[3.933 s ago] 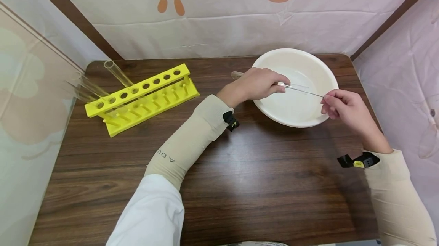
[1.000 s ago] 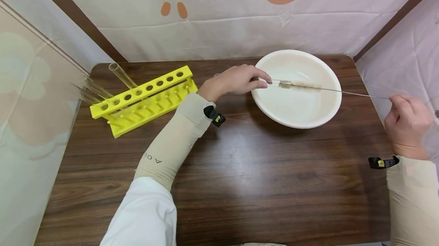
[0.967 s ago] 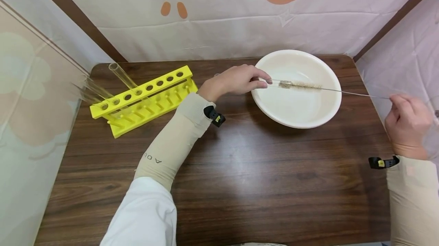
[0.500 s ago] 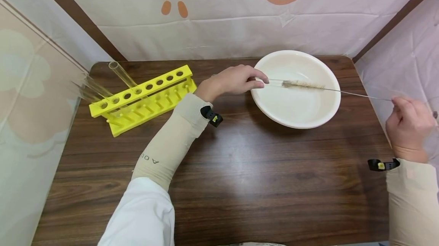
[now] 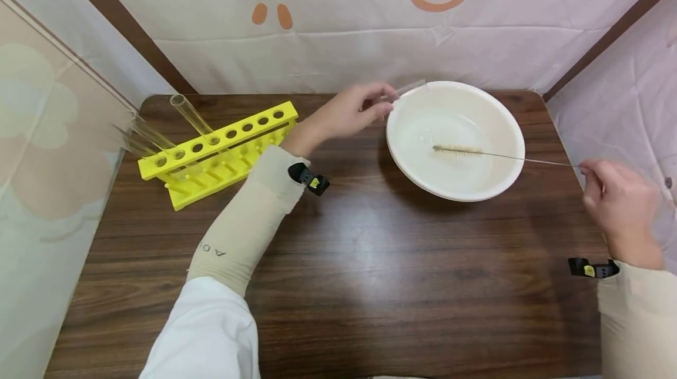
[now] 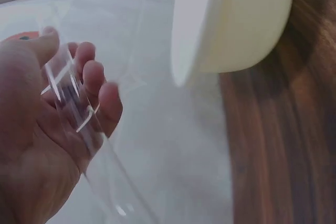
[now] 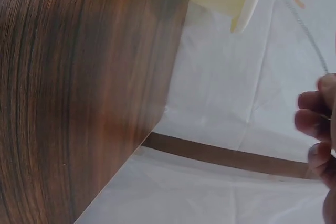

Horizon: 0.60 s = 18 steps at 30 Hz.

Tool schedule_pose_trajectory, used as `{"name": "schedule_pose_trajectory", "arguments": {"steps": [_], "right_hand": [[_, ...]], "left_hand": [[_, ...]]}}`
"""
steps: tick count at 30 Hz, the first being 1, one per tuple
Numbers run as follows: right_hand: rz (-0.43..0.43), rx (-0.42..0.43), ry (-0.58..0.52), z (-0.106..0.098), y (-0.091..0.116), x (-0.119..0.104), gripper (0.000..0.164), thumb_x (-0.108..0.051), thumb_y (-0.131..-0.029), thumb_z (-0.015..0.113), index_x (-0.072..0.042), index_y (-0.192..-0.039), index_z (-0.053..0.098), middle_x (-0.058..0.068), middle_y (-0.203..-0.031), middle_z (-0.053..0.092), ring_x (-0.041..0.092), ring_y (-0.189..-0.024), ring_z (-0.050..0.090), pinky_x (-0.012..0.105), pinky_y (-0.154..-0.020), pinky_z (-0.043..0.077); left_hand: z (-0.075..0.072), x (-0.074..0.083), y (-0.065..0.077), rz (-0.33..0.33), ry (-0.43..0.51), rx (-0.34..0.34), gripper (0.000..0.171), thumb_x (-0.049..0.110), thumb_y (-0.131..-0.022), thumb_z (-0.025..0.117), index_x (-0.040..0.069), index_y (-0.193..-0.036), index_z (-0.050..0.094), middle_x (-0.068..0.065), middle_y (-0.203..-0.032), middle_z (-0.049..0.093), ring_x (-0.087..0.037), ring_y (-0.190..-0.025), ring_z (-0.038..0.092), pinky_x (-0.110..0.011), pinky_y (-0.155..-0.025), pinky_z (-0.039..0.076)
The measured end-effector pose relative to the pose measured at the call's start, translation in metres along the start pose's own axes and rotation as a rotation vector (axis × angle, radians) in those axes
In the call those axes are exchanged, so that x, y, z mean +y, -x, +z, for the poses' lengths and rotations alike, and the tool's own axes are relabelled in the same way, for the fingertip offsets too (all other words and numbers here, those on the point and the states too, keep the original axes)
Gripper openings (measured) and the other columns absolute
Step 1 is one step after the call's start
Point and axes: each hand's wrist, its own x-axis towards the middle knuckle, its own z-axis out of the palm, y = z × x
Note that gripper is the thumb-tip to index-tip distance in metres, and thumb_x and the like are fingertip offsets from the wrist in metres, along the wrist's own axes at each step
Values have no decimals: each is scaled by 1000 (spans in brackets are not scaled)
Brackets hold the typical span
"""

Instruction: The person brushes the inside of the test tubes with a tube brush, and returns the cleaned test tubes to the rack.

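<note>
My left hand grips a clear glass test tube at the left rim of the white basin. In the head view the tube's mouth end points up and right, over the basin's back rim. Thumb and curled fingers wrap the glass in the left wrist view. Out to the right of the basin, my right hand pinches the thin wire end of a test tube brush. Its pale bristle head hangs over the basin, apart from the tube. In the right wrist view part of the wire shows above the fingertips.
A yellow test tube rack stands at the left of the dark wooden table. Several clear test tubes lean in its left holes. Light fabric walls close in the table's back and sides.
The brush has come fully out of the test tube and now sits lower over the basin. My left hand has moved left and tilted the tube up toward the back.
</note>
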Motion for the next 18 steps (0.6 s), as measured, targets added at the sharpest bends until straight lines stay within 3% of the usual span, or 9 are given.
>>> {"name": "schedule_pose_trajectory", "arguments": {"steps": [3,7,10,14,18], "right_hand": [[3,-47,-4,-3,0,-3,19,-8,-95,56,4,-89,70,24,-78,67,45,-62,59,53,-57,40],[-1,-83,-19,-4,-1,-5,12,-6,-93,63,3,-91,69,24,-79,68,46,-64,61,55,-57,41],[-22,-106,-22,-6,-1,-5,12,-6,-93,63,4,-92,69,25,-78,68,46,-61,60,58,-55,43],[-30,-156,-9,-9,0,-5,21,-13,-99,57,5,-93,68,25,-79,68,45,-61,61,58,-55,44],[-32,-186,-1,-9,0,-6,29,-18,-102,53,5,-94,68,25,-80,68,44,-62,62,57,-55,44]], "left_hand": [[-12,11,11,-13,127,82,24,14,-106,56,5,-127,60,-13,-90,63,-26,-72,59,-36,-65,53],[-29,24,29,16,288,207,24,9,-105,57,1,-126,56,-16,-91,65,-30,-75,64,-38,-73,58],[-41,33,46,87,363,302,20,4,-103,57,-1,-123,57,-18,-93,64,-31,-75,65,-38,-76,59],[-56,41,71,232,384,453,19,-1,-102,56,2,-120,60,-16,-90,59,-29,-72,62,-38,-72,60],[-70,47,100,323,386,655,24,16,-99,69,2,-118,63,-14,-86,58,-25,-72,63,-32,-70,59]]}}
